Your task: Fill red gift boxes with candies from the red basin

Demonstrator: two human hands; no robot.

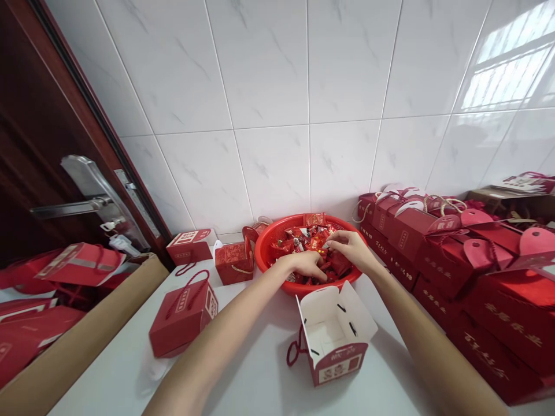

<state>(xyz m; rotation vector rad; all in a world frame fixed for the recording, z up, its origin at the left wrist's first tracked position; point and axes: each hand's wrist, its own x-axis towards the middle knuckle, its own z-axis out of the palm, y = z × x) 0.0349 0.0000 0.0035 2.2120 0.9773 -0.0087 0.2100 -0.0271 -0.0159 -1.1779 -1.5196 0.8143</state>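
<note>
A red plastic basket [262,254] full of red-wrapped candies [299,234] stands against the wall. My left hand [309,266] reaches into it from the left, fingers apart and pointing down among the candies; its fingertips are partly hidden. My right hand [349,247] is over the basket's right side, thumb and fingertips pinched on a small wrapped candy [326,245], of which only a pale bit shows. Just in front of the basket, an open red gift box [340,370] with a white inside and a dark red cord shows no candies in it.
Several closed red boxes [184,318] stand on the white table [255,358] at left. Stacked red gift boxes [459,289] line the right side. A cardboard carton [87,341] with red boxes sits at far left, below a door handle [71,207]. A tiled wall [273,167] rises behind.
</note>
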